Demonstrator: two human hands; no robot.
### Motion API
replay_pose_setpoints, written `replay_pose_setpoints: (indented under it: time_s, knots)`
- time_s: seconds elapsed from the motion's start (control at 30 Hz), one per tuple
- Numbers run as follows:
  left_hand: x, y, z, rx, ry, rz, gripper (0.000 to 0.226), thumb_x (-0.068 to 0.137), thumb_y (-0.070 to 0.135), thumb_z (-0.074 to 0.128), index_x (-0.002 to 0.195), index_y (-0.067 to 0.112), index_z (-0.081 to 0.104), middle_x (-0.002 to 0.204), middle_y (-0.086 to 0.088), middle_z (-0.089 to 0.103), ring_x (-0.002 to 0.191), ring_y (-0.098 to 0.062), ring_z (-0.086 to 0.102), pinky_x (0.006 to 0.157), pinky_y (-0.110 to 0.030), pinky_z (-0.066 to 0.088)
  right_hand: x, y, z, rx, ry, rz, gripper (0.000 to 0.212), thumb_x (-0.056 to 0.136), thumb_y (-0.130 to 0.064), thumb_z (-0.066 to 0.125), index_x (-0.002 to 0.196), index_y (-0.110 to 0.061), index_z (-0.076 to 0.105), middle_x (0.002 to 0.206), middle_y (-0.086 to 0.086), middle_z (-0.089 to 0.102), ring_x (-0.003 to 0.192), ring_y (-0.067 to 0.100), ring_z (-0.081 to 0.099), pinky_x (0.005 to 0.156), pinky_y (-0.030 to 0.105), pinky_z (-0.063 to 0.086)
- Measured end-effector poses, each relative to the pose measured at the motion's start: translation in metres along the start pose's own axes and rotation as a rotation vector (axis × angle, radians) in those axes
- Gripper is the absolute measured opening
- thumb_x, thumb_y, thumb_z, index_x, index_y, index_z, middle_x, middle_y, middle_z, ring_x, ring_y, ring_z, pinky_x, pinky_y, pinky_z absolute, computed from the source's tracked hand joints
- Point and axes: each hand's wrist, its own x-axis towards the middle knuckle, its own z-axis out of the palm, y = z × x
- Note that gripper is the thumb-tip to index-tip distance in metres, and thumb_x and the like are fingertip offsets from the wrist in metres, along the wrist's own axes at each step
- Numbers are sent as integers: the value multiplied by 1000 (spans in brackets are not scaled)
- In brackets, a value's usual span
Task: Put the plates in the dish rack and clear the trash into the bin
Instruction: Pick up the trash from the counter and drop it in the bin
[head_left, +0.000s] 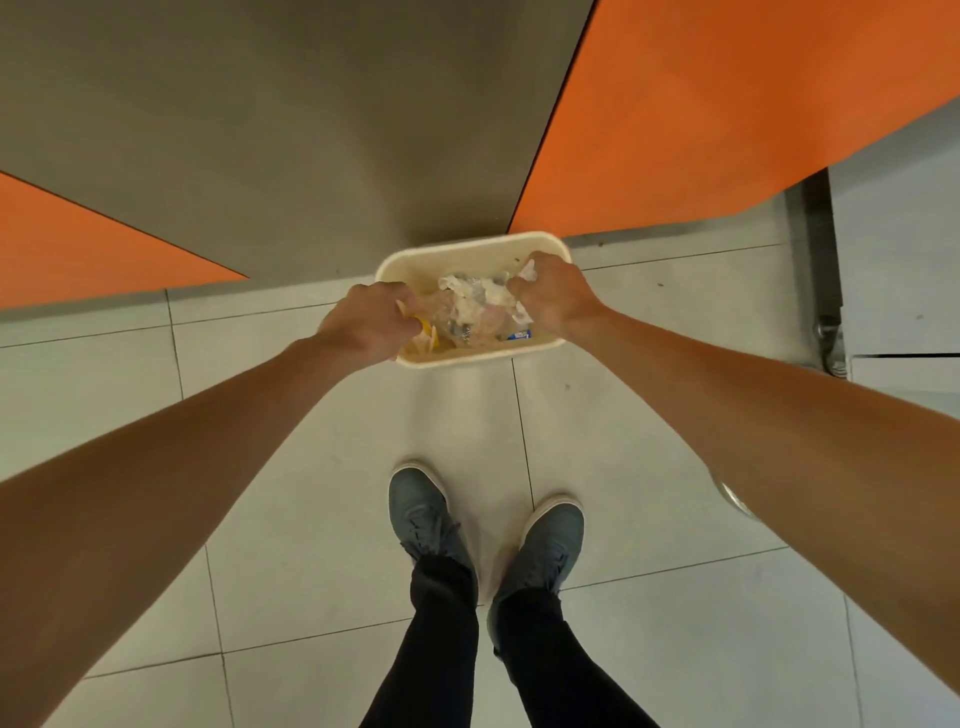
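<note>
Over the cream rectangular plastic bin (470, 243), the right hand (553, 301) clutches crumpled white paper (528, 270) in curled fingers; the left hand (371, 322) curls too, its hold impossible to tell.

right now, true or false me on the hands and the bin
1. The left hand and the right hand are both above the bin. True.
2. The right hand grips crumpled white paper. True.
3. The bin is empty. False: it holds clear plastic and other trash.
4. The bin stands on a counter. False: it stands on the tiled floor.
5. The left hand holds a plate. False: its curled fingers hold a yellow wrapper.
</note>
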Motion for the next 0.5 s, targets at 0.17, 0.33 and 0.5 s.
replay_pose_setpoints:
  time_s: [0.17, 0.33, 0.5]
  knots:
    - [-6, 6, 2, -149, -27, 46, 23, 86, 18, 58, 107, 22, 63, 94, -2, 70, 74, -21, 69, 65, -26, 48, 3, -9, -6, 135, -140, 51, 81, 90, -50, 62, 151, -11, 25, 152, 8, 36, 136, 27, 40, 100, 30, 36]
    - [-23, 19, 2, -236, -13, 46, 26, 85, 14, 58, 111, 21, 62, 85, 0, 71, 63, -14, 64, 60, -21, 43, -14, -6, -25, -62, -148, 45, 58, 100, -42, 47, 145, -6, 36, 145, 13, 45, 130, 29, 45, 96, 29, 35]
    - [-50, 40, -5, -321, 27, 48, 18, 87, 14, 58, 102, 23, 65, 77, 2, 69, 55, -10, 58, 63, -23, 46, -45, -19, -46, -108, -163, -36, 29, 100, -21, 48, 119, -4, 63, 121, 14, 62, 100, 24, 56, 78, 26, 39]
